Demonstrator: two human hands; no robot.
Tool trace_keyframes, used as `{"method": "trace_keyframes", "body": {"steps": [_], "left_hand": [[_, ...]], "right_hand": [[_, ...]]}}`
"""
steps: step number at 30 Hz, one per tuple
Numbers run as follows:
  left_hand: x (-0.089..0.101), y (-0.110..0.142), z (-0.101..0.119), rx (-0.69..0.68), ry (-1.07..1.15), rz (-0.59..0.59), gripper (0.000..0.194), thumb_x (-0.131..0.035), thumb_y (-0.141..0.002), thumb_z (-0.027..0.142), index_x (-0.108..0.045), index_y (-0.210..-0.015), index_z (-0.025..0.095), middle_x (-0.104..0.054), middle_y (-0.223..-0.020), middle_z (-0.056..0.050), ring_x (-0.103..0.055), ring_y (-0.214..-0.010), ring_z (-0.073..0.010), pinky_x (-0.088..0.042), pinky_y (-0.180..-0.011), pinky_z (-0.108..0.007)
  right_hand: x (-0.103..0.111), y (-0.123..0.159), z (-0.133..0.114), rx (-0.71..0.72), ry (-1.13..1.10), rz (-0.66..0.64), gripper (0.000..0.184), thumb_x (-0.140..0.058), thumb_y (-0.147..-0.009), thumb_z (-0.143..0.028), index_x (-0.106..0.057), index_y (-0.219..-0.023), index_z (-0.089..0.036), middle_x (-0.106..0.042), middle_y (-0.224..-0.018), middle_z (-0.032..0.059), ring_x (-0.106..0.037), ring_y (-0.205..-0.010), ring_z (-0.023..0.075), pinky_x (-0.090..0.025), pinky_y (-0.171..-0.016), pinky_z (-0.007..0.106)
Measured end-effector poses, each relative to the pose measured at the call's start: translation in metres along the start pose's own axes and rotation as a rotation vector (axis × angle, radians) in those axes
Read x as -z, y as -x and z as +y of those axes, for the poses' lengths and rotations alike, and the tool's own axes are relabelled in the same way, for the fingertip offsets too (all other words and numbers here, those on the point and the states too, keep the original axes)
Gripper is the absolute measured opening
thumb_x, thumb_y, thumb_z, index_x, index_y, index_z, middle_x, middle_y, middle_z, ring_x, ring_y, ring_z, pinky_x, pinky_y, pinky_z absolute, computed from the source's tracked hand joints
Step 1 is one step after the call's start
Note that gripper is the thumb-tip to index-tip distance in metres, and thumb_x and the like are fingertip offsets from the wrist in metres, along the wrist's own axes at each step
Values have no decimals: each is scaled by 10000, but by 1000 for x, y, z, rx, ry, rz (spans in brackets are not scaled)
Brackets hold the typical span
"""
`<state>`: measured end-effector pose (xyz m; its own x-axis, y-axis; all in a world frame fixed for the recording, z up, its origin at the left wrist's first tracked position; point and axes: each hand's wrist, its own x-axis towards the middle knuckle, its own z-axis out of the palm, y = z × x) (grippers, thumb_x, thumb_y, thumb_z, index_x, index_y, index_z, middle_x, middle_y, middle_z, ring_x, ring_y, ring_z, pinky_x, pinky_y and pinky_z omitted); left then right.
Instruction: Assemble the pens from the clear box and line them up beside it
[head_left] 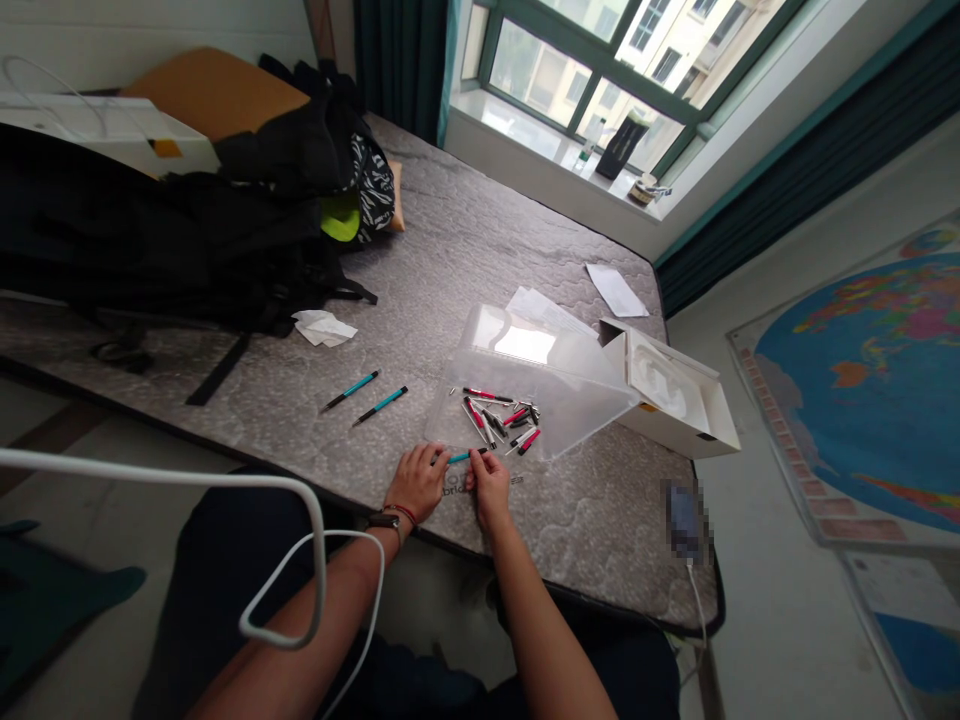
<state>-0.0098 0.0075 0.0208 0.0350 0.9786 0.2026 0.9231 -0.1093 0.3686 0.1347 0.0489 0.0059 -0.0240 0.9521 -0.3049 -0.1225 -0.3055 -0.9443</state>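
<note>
**Teal pen barrel (459,458) pinched at the mattress (577,530) edge**

My left hand (418,483) and right hand (489,487) are close together just in from the near edge of the mattress, both closed to a narrow pinch on the barrel. The right fingertips (480,466) are on its dark end. The left fingers seem to be on the teal end, though from up here my knuckles hide part of the contact, so that hold is a fair reading rather than a sure one.

The barrel lies roughly level, its long axis running side to side across my body, with the dark end pointing right and slightly away from me. It sits just in front of a clear plastic cover (525,400) carrying a loose pile of red, black and silver pen parts (499,418).

The barrel is slim, so a slack pinch could let it slip and roll toward the mattress edge. The pile is the other worry: if my right hand or wrist strayed forward and caught the cover, the soft mattress under it could let it tip and scatter the parts. Two finished-looking teal pens (365,397) lie to my left on the quilting, where a careless sweep of my left forearm could disturb them. The white cable (225,475) looping over that arm could also snag and drag it sideways.
</note>
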Motion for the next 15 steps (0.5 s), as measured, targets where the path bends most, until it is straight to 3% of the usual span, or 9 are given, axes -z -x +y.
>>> {"method": "trace_keyframes", "body": {"steps": [4, 6, 8, 10, 12, 15], "left_hand": [[0, 0, 0, -5, -9, -7, 219, -456, -939, 239, -606, -1099, 242, -588, -1166, -86, -515, -1035, -249, -400, -861, -393], [0, 0, -1, -2, -12, -10, 219, -459, -937, 234, -602, -1103, 239, -586, -1176, -87, -516, -1036, -248, -400, -863, -394], [-1, 0, -1, -1, -11, -15, 220, -462, -935, 234, -600, -1107, 239, -585, -1180, -87, -517, -1033, -248, -400, -864, -397], [-2, 0, -1, 3, -11, -17, 223, -462, -935, 234, -600, -1110, 240, -586, -1179, -87, -518, -1031, -249, -400, -862, -400], [-2, 0, -1, 7, -13, -17, 223, -462, -934, 230, -602, -1107, 240, -588, -1176, -88, -517, -1032, -250, -400, -858, -399], [-1, 0, 0, 7, -19, -17, 217, -462, -934, 229, -605, -1096, 237, -589, -1174, -88, -515, -1036, -251, -400, -859, -398]], "right_hand": [[7, 0, -10, -1, 138, -58, 433, -671, -771, -515, -629, -1036, -176, -599, -669, -25, -522, -458, 125, -417, -401, 238], [21, -7, -20, 76, 296, 2, 436, -602, -822, -512, -619, -1100, -176, -635, -745, 8, -550, -500, 144, -438, -442, 256], [37, -21, -34, 222, 535, 132, 344, -558, -856, -461, -650, -1015, -170, -659, -800, 43, -582, -600, 165, -479, -565, 279], [50, -40, -48, 355, 820, 178, 259, -573, -845, -369, -673, -973, -166, -670, -911, 84, -615, -803, 205, -486, -759, 314], [56, -59, -60, 369, 1042, 146, 197, -569, -845, -286, -686, -958, -175, -656, -987, 97, -608, -903, 214, -455, -829, 310], [56, -78, -69, 291, 1270, 55, 156, -558, -861, -228, -704, -903, -194, -639, -1029, 93, -608, -880, 197, -436, -789, 279]]}}
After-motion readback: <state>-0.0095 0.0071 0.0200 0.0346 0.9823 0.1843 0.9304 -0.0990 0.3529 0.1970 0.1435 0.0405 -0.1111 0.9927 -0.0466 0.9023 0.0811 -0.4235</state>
